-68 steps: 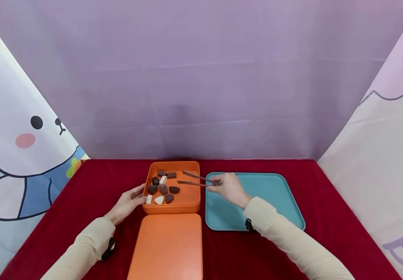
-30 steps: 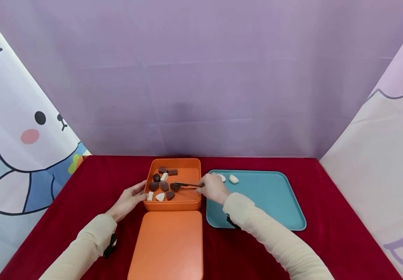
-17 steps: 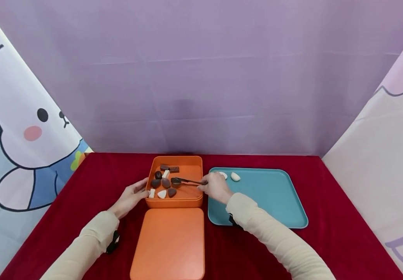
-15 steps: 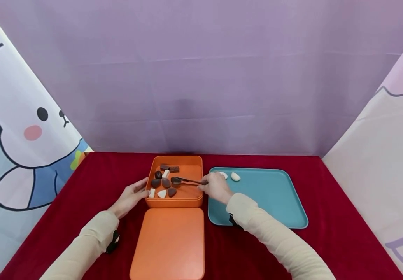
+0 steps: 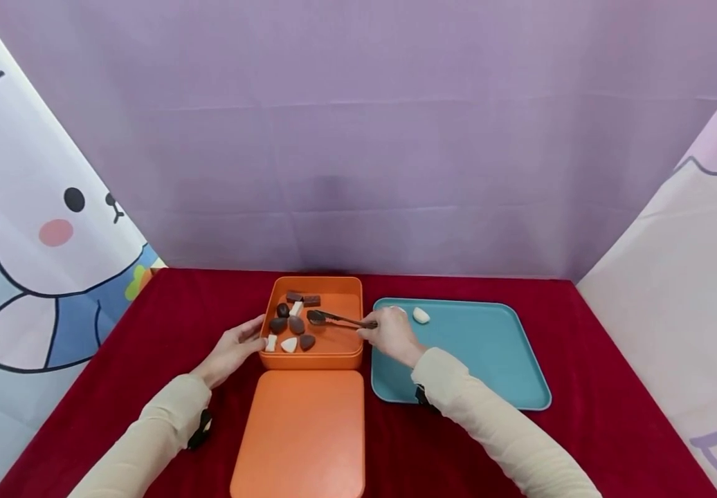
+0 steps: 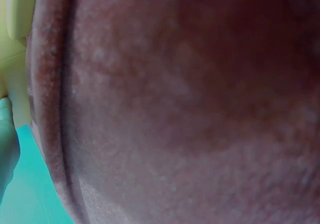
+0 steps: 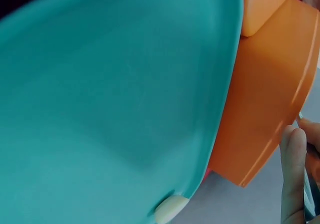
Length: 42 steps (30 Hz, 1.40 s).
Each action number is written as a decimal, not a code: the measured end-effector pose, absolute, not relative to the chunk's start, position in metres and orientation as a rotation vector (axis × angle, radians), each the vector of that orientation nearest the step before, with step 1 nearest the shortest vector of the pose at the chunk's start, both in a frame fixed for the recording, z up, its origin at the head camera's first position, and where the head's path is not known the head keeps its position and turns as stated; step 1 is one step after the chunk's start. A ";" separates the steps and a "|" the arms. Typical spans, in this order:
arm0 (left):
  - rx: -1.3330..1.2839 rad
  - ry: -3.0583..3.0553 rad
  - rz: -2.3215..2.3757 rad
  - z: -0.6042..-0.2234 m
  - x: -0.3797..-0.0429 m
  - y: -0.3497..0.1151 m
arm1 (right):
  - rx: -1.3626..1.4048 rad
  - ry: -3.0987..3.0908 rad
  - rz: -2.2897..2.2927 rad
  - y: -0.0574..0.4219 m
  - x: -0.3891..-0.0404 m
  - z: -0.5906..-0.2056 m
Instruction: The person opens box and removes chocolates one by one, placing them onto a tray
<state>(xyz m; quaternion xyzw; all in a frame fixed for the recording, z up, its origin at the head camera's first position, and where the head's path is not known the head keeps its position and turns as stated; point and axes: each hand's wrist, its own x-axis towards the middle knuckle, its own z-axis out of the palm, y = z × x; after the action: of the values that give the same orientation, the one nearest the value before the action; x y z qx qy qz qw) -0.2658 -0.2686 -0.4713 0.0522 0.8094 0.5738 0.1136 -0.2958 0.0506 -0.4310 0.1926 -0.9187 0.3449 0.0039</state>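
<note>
My right hand point(image 5: 392, 335) grips brown tongs point(image 5: 349, 321) reaching left over the orange box point(image 5: 311, 361). Their tips pinch a dark chocolate piece point(image 5: 316, 317), partly hidden by them. My left hand point(image 5: 230, 352) touches the box's left wall, thumb at the rim near the front corner. Inside lie several chocolates: brown bars point(image 5: 311, 301), dark rounded pieces point(image 5: 278, 325), and white ones such as a rounded triangle point(image 5: 289, 344). In the right wrist view, right-hand fingers point(image 7: 293, 169) show beside the box's wall; the tongs' tips are out of sight there.
A blue tray point(image 5: 489, 360) lies right of the box, with a white piece point(image 5: 421, 315) near its back edge and another mostly behind my right hand. The orange lid point(image 5: 301, 436) lies in front of the box. Red cloth point(image 5: 583, 387) covers the table, with a purple curtain point(image 5: 358, 173) behind.
The tongs were spread over the box's right part; they have closed on a dark piece and shifted slightly back and right with it. The left hand stays at the box.
</note>
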 end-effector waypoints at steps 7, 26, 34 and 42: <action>0.131 2.380 1.690 -0.470 -0.269 -0.268 | 0.558 -2.881 1.076 0.060 -0.297 -0.420; 0.168 2.360 1.707 -0.472 -0.272 -0.262 | 0.522 -2.839 1.109 0.100 -0.292 -0.397; 0.137 2.378 1.686 -0.470 -0.268 -0.266 | 0.448 -2.827 1.128 0.123 -0.291 -0.391; 0.129 2.366 1.690 -0.471 -0.266 -0.267 | 0.399 -2.845 1.103 0.147 -0.292 -0.398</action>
<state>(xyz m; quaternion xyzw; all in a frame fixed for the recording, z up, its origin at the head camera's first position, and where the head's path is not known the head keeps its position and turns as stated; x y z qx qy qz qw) -0.2660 -0.2669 -0.4706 0.0440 0.8075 0.5768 0.1154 -0.2922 0.1467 -0.3976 0.1296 -0.9240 0.3583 0.0323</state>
